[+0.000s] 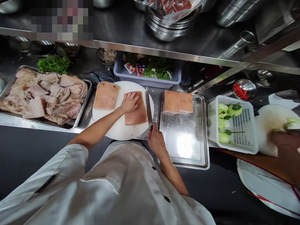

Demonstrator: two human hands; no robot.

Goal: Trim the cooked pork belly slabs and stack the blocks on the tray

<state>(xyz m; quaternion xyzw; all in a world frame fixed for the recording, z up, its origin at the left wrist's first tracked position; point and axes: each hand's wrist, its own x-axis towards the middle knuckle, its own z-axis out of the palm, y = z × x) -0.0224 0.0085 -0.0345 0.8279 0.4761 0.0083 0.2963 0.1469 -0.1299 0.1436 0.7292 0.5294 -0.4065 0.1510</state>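
Under my left hand (130, 102) lies a rectangular slab of pork with its tan skin up (137, 117); the fingers rest on it, spread a little. The slab is on a round white cutting board (114, 129). My right hand (156, 139) grips the dark handle of a long knife (148, 106). Its blade stands close along the slab's right edge; whether it touches the meat I cannot tell. A second pork slab (106, 95) sits at the board's left. Right of the board, a metal tray (181, 137) holds stacked pork slabs (177, 101) at its far end.
A tray of cooked meat pieces (42, 100) is on the left, with green herbs (53, 64) behind it. A blue-grey bin (150, 82) stands beyond the board, beneath a steel shelf (117, 47). To the right are a white basket (245, 125) of green vegetables and a co-worker's hand (287, 139).
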